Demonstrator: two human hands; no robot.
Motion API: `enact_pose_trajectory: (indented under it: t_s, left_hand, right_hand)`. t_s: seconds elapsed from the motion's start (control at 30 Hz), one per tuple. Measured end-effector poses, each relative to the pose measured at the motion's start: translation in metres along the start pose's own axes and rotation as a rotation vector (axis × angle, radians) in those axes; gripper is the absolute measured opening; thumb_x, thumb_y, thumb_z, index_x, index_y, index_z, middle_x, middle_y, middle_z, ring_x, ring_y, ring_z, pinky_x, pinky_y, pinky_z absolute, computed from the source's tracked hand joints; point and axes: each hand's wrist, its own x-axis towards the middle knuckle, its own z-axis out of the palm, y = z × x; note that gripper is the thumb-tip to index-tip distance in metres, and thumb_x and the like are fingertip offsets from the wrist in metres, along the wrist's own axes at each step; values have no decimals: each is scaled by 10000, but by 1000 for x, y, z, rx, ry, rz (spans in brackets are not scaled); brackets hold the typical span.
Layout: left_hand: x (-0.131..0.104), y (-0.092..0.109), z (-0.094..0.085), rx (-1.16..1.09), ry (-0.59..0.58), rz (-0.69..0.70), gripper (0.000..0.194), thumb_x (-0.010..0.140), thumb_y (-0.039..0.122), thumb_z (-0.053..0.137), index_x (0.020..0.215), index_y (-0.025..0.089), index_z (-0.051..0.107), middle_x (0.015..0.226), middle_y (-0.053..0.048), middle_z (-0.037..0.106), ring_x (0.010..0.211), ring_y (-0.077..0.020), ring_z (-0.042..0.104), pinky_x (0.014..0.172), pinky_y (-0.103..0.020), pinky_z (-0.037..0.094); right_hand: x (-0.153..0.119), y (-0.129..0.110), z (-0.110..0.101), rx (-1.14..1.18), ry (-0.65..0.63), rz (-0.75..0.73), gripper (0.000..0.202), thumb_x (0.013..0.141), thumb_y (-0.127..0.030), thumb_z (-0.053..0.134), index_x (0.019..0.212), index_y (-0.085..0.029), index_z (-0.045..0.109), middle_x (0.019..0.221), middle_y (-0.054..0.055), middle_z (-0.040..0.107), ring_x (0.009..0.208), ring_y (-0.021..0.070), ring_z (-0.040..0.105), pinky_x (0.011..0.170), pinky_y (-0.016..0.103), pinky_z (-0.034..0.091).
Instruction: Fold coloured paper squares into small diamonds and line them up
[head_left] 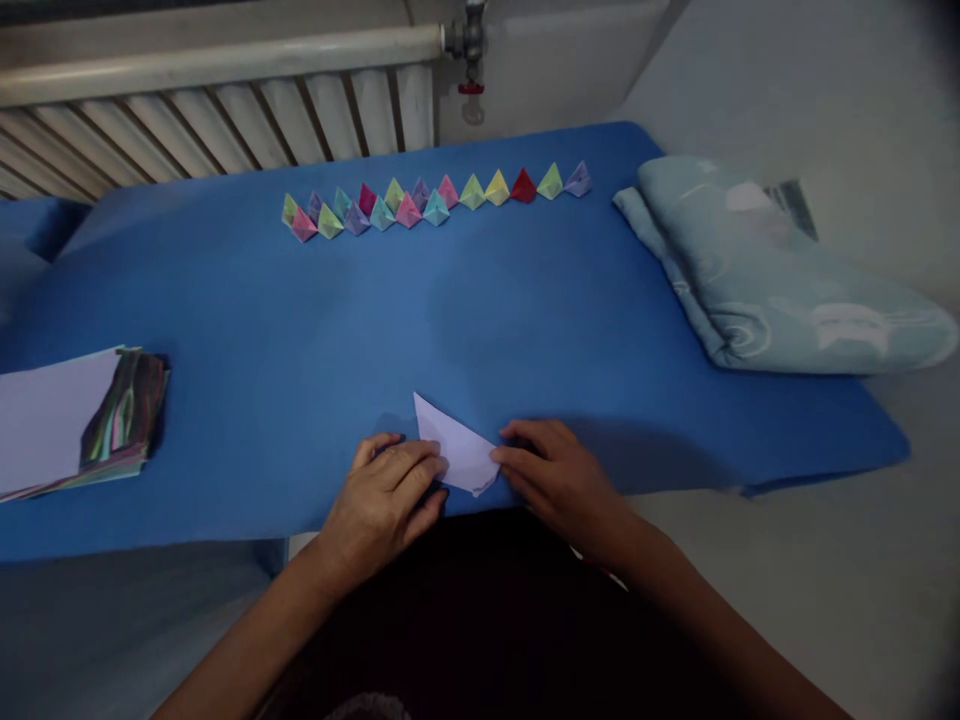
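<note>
A pale purple sheet of folded paper (460,448) lies near the front edge of the blue table, one pointed corner aimed up and to the left. My left hand (390,490) grips its left side, the fingers closed over the paper and the thumb lower down by the edge. At the right corner, my right hand (559,475) holds the paper with closed fingertips; its thumb is mostly hidden. A small crumpled or layered bit shows along the paper's lower right edge.
Two rows of small folded paper boats (409,208) in several colours stand along the far side of the blue tabletop (300,310). A stack of coloured paper (45,425) sits at the left. Folded on the right is a light blue blanket (780,270). Behind stands a radiator (225,110).
</note>
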Motion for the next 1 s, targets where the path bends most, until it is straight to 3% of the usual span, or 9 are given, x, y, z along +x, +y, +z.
enact_pose_trajectory:
  t_s: [0.3, 0.63, 0.83, 1.0]
  left_hand:
    - [4, 5, 5, 41, 58, -28, 90, 865, 108, 575, 932, 151, 617, 1031, -85, 689, 931, -178, 653, 913, -392, 430]
    - [4, 9, 11, 35, 49, -155, 86, 881, 136, 540, 919, 190, 595, 1047, -52, 682, 928, -177, 650, 1000, -460, 366]
    - [11, 13, 8, -5, 37, -280, 84, 886, 165, 537, 825, 187, 589, 1016, -52, 673, 914, -195, 624, 962, -461, 356]
    - [9, 9, 9, -15, 6, -300, 68, 898, 183, 528, 860, 200, 582, 1012, -51, 669, 929, -202, 607, 962, -473, 342]
  right_hand:
    - [3, -1, 2, 59, 34, 58, 165, 910, -194, 508, 937, -189, 671, 1083, 100, 624, 988, 218, 557, 857, 389, 464]
    - [10, -3, 2, 100, 35, 168, 132, 905, -218, 526, 831, -187, 631, 1081, 88, 633, 998, 222, 564, 867, 406, 458]
    - [13, -7, 2, 101, 55, 194, 159, 899, -209, 512, 787, -181, 622, 1047, 97, 639, 992, 230, 571, 861, 415, 460]
    - [14, -9, 3, 94, 64, 232, 140, 890, -185, 519, 771, -186, 593, 1057, 95, 631, 978, 231, 566, 857, 413, 452]
